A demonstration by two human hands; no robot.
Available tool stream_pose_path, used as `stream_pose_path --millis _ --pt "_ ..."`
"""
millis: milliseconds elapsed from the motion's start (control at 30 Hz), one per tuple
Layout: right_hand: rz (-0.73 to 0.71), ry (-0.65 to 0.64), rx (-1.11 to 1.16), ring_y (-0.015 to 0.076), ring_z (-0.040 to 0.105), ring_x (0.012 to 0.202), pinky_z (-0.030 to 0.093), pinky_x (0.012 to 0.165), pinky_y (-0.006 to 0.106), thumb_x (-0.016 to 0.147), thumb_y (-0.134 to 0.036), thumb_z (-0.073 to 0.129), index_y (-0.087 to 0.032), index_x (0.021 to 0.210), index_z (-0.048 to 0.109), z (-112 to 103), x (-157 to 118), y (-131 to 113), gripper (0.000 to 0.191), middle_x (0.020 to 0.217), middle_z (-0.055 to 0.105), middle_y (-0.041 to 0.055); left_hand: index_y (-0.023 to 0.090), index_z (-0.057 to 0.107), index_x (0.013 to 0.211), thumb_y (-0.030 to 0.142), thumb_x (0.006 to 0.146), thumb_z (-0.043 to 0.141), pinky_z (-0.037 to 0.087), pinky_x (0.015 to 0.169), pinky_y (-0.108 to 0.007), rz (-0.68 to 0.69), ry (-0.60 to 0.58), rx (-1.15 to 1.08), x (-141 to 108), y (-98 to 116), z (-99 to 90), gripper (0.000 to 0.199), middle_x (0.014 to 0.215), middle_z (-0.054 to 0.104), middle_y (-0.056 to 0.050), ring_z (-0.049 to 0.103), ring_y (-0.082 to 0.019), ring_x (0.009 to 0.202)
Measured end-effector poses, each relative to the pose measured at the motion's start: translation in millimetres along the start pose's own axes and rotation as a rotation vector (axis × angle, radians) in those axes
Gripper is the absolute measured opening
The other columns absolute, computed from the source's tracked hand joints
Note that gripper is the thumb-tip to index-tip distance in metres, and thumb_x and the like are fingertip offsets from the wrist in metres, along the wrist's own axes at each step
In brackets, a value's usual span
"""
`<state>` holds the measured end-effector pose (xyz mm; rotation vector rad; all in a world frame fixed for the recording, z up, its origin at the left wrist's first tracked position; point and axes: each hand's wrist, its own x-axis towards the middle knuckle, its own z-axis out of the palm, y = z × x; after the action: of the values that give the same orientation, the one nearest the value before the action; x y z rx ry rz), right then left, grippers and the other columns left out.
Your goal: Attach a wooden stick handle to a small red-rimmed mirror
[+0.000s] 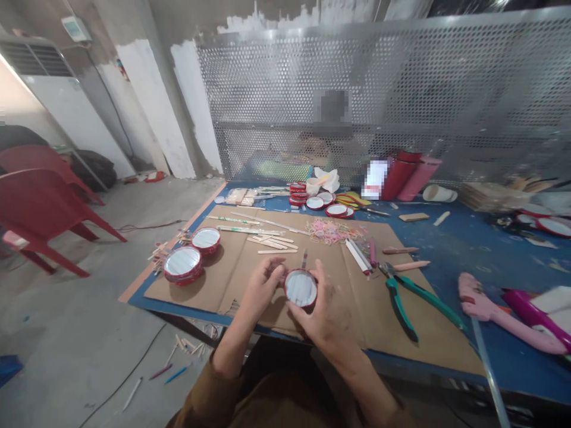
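A small round piece (301,288) with a red rim and a pale, shiny top is held over the front of the cardboard. My right hand (328,312) grips it, thumb at the near edge and fingers along the right side. At the left edge of the piece, my left hand (264,285) has its fingers curled together; what lies between the fingertips is hidden. A short narrow strip (304,257) shows just beyond the rim. Similar red-rimmed round pieces (182,263) stand to the left, with thin sticks (157,257) at their side. Flat wooden sticks (273,242) lie beyond my hands.
Cardboard (357,321) covers part of the blue table (495,249). Colourful rubber bands (330,230), markers (358,257), green-handled pliers (401,309) and a pink glue gun (499,315) lie about. Red and pink bottles (404,175) stand before a perforated metal screen (276,89).
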<state>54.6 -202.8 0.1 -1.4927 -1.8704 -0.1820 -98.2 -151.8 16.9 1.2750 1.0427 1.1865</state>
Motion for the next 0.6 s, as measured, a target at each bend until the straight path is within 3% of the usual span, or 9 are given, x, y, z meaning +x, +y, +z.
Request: stream_pose_path --millis 167,267,367,467,600 --pt "0.149 -0.165 -0.03 0.0342 0.062 0.104 0.049 0.087 0.05 0.077 -0.043 0.067 -0.014 0.144 0.032 -17.0 10.4 32.9 0.081 0.117 0.065 0.0175 0.016 0.063 0.095 0.041 0.083 0.056 0.049 0.064 -0.023 -0.014 -0.005 0.128 -1.9 -2.8 0.7 0.028 0.08 0.062 -0.002 0.06 -0.011 0.067" --pt "0.183 -0.089 0.071 0.0292 0.063 0.104 0.048 0.087 0.043 0.083 -0.046 0.058 -0.015 0.131 0.049 -33.0 19.6 56.3 0.057 0.117 0.066 0.016 0.016 0.065 0.091 0.037 0.084 0.053 0.047 0.062 -0.023 0.02 -0.033 0.244 -0.6 -4.1 -0.9 0.025 0.078 0.063 -0.002 0.057 -0.011 0.064" --pt "0.215 -0.019 0.058 0.0251 0.064 0.089 0.047 0.08 0.036 0.089 -0.04 0.049 -0.017 0.098 0.064 -46.7 35.1 69.2 0.028 0.093 0.071 0.0114 0.016 0.065 0.085 0.037 0.085 0.051 0.044 0.061 -0.023 0.038 -0.068 0.286 1.1 -3.4 -2.2 0.025 0.072 0.061 -0.002 0.055 -0.012 0.063" --pt "0.182 -0.094 0.032 0.0209 0.062 0.077 0.043 0.071 0.03 0.09 -0.032 0.045 -0.02 0.079 0.063 -48.5 59.4 64.9 0.024 0.079 0.069 0.0066 0.017 0.063 0.081 0.036 0.084 0.05 0.044 0.06 -0.023 0.017 -0.117 0.293 3.7 0.4 -3.5 0.024 0.068 0.059 -0.001 0.055 -0.012 0.061" --pt "0.042 -0.352 0.027 0.0166 0.061 0.076 0.038 0.068 0.026 0.091 -0.025 0.045 -0.019 0.082 0.063 -30.2 100.1 39.9 0.021 0.082 0.07 0.0043 0.016 0.062 0.078 0.04 0.08 0.055 0.047 0.061 -0.023 -0.072 -0.255 0.189 9.2 4.8 -9.7 0.025 0.068 0.061 -0.001 0.058 -0.012 0.061"
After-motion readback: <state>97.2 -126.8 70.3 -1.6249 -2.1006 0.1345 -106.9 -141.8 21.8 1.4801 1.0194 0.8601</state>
